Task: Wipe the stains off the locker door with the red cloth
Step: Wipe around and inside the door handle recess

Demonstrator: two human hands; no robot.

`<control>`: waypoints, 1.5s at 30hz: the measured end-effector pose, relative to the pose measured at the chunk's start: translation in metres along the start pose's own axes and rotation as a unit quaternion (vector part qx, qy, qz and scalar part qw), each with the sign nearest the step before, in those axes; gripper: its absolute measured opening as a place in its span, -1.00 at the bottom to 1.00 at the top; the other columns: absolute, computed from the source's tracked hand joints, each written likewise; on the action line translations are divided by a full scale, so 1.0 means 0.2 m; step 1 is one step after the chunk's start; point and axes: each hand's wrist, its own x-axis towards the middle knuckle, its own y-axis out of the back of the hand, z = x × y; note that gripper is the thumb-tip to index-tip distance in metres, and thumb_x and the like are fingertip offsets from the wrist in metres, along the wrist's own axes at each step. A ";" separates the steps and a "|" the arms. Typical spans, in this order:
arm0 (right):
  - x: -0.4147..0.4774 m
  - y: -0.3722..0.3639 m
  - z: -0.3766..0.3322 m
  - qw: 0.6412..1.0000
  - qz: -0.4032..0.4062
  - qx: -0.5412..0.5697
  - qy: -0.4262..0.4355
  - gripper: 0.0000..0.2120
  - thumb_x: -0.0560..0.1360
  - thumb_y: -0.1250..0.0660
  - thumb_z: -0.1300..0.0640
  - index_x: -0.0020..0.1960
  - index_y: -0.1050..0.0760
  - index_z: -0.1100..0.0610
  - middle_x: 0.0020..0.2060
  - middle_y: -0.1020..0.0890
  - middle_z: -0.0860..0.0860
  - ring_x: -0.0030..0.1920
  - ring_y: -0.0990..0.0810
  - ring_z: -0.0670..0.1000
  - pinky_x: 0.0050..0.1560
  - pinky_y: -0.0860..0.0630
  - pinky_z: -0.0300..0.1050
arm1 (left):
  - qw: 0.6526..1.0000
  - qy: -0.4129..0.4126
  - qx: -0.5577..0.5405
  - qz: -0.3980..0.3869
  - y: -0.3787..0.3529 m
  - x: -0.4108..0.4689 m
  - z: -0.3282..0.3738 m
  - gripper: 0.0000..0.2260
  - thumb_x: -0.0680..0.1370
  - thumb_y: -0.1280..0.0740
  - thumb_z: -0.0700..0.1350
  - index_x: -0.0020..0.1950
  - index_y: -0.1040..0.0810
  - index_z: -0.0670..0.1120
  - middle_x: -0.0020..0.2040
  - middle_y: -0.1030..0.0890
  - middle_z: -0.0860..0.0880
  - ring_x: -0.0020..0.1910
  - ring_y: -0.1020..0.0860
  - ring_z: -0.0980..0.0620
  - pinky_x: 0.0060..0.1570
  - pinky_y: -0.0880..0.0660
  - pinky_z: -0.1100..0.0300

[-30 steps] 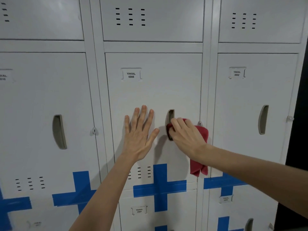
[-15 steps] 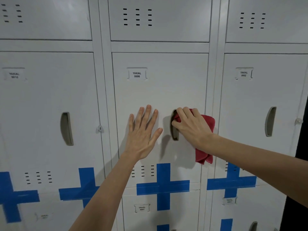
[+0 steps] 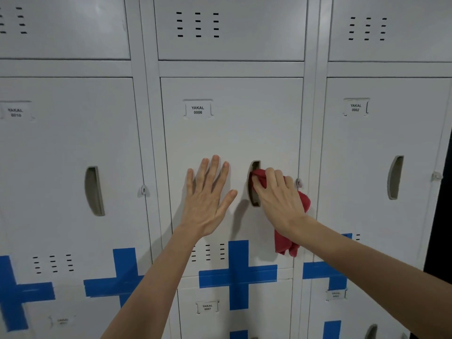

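The grey locker door point(image 3: 234, 138), labelled YAKAL 0006, fills the middle of the view. My left hand point(image 3: 208, 196) lies flat on it with fingers spread, left of the recessed handle point(image 3: 254, 196). My right hand point(image 3: 278, 199) presses the red cloth point(image 3: 286, 243) against the handle's right edge, fingertips pushing a fold of cloth into the recess. The rest of the cloth hangs down below my wrist. No stains are plain to see on the door.
Matching lockers stand on both sides, above and below, each with a recessed handle point(image 3: 94, 190) and vent slots. Blue tape crosses point(image 3: 238, 275) mark the lower seams. A small lock tab point(image 3: 298, 183) sticks out right of the cloth. A dark gap runs down the far right edge.
My right hand with the cloth went from the handle's lower part up and right, and now pushes cloth into the recess. My left hand stayed flat. The view shifted slightly.
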 end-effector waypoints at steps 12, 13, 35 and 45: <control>0.01 0.00 -0.10 0.974 -0.086 0.189 -0.088 -0.29 0.37 -0.25 0.36 0.49 -0.11 0.19 0.10 -0.33 0.21 0.06 -0.33 0.17 0.02 -0.35 0.00 | 1.000 0.001 0.002 -0.003 0.00 0.00 0.01 -0.36 0.54 0.40 0.27 0.56 0.24 0.00 0.55 0.31 -0.03 0.52 0.32 0.00 0.45 0.27 -0.14; 0.02 0.00 -0.10 0.968 -0.088 0.212 -0.099 -0.27 0.38 -0.24 0.36 0.49 -0.07 0.18 0.11 -0.31 0.20 0.05 -0.31 0.16 0.02 -0.34 -0.02 | 1.000 0.001 -0.002 -0.004 0.00 0.00 0.01 -0.36 0.54 0.41 0.28 0.56 0.24 0.00 0.55 0.31 -0.03 0.52 0.33 0.00 0.45 0.27 -0.14; -0.07 0.08 -0.11 0.963 -0.217 0.155 -0.032 -0.74 0.43 -0.20 0.28 0.11 -0.44 0.20 0.16 -0.28 0.14 0.14 -0.29 0.13 0.08 -0.31 -0.05 | 1.000 0.016 -0.004 0.010 -0.02 0.00 0.03 -0.35 0.53 0.41 0.29 0.55 0.24 0.00 0.56 0.27 -0.03 0.53 0.29 -0.03 0.46 0.23 -0.17; 0.12 0.13 0.05 0.916 -0.338 0.212 0.034 -0.73 0.50 -0.13 0.22 0.14 -0.50 0.16 0.15 -0.28 0.14 0.23 -0.26 0.18 0.23 -0.30 0.05 | 1.000 0.016 -0.008 0.013 -0.03 0.00 0.03 -0.36 0.54 0.38 0.29 0.56 0.23 0.01 0.57 0.25 -0.03 0.53 0.29 -0.03 0.46 0.27 -0.14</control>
